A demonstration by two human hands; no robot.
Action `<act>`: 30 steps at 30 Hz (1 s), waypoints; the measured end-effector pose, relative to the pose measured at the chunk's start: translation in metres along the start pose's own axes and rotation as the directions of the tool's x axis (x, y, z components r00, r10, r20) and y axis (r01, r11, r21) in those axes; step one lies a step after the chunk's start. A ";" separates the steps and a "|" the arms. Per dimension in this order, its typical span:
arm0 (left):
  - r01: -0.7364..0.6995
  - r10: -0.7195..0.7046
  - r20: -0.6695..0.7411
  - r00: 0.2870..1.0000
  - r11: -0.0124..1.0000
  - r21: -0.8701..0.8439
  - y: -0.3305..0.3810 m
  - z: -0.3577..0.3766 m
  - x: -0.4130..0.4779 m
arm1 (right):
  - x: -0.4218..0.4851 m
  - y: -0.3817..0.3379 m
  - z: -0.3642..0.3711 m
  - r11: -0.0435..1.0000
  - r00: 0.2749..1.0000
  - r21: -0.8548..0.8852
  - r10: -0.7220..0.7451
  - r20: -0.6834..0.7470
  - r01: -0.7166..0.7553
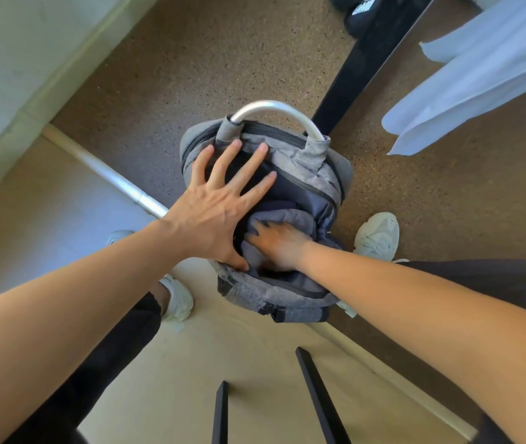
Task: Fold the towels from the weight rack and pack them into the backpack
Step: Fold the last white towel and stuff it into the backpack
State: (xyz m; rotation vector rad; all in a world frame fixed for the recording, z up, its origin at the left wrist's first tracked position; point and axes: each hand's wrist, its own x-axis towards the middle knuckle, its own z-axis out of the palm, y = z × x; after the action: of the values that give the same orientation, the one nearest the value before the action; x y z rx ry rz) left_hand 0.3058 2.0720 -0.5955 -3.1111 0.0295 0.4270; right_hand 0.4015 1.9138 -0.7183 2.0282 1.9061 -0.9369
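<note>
A grey backpack stands on the floor between my feet, its main compartment unzipped and a pale curved handle over its top. A folded grey towel sits in the opening. My right hand reaches into the bag and presses down on that towel, fingers bent over it. My left hand hovers flat over the opening with its fingers spread, thumb at the near rim. A light blue towel hangs at the upper right.
A black rack beam runs diagonally behind the bag. A white pipe lies along the floor edge at left. Two black bars stick up near the bottom. My white shoes flank the backpack.
</note>
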 end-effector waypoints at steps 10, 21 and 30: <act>-0.004 0.004 0.020 1.000 1.000 0.002 -0.001 -0.003 0.004 | 0.003 -0.003 -0.006 0.989 0.983 0.088 0.107 0.152 -0.121; 0.059 -0.063 0.053 0.997 0.996 0.068 -0.005 -0.030 0.015 | -0.124 -0.013 -0.114 0.863 0.962 0.462 0.264 -0.067 -0.205; 0.271 -0.278 0.009 0.961 0.928 -0.255 0.019 -0.047 0.013 | -0.220 0.017 -0.192 0.059 0.631 0.997 0.771 -0.080 0.054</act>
State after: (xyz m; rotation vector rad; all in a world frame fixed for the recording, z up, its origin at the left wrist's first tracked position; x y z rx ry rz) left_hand 0.3302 2.0530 -0.5540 -3.2944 -0.4946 0.4092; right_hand 0.4843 1.8362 -0.4483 3.7868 0.3040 -1.7067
